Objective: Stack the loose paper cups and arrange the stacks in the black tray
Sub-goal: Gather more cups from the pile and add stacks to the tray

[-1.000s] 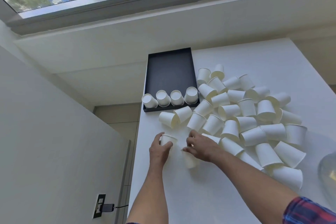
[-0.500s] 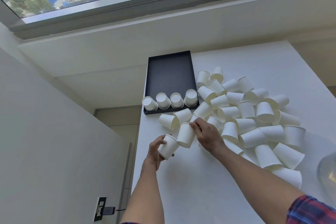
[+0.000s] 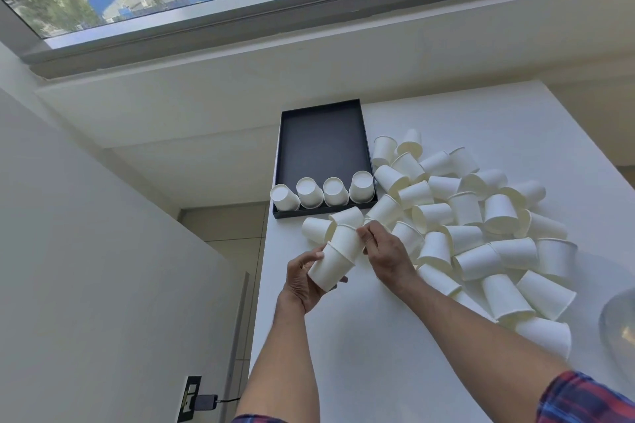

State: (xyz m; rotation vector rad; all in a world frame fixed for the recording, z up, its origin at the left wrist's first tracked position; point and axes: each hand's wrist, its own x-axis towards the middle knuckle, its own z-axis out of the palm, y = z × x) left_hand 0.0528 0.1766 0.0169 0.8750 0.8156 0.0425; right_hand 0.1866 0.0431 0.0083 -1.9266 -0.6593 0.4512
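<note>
My left hand (image 3: 301,282) grips a white paper cup (image 3: 328,268) from below, tilted, above the white table. My right hand (image 3: 385,251) pinches a second cup (image 3: 347,239) that sits partly nested against the first one's upper end. The black tray (image 3: 323,141) lies just beyond, with a row of several cup stacks (image 3: 323,191) along its near edge. A large heap of loose white cups (image 3: 481,227) covers the table to the right of my hands. Two loose cups (image 3: 318,228) lie between the tray and my hands.
The white table (image 3: 360,336) ends at its left edge beside my left forearm, with floor below. A glass object (image 3: 618,326) sits at the right edge of view. A windowsill and window run along the far wall. A wall socket with a plug (image 3: 192,402) is at lower left.
Both hands lifted a cup each off the table and brought them together; the right hand's cup now meets the cup in the left hand.
</note>
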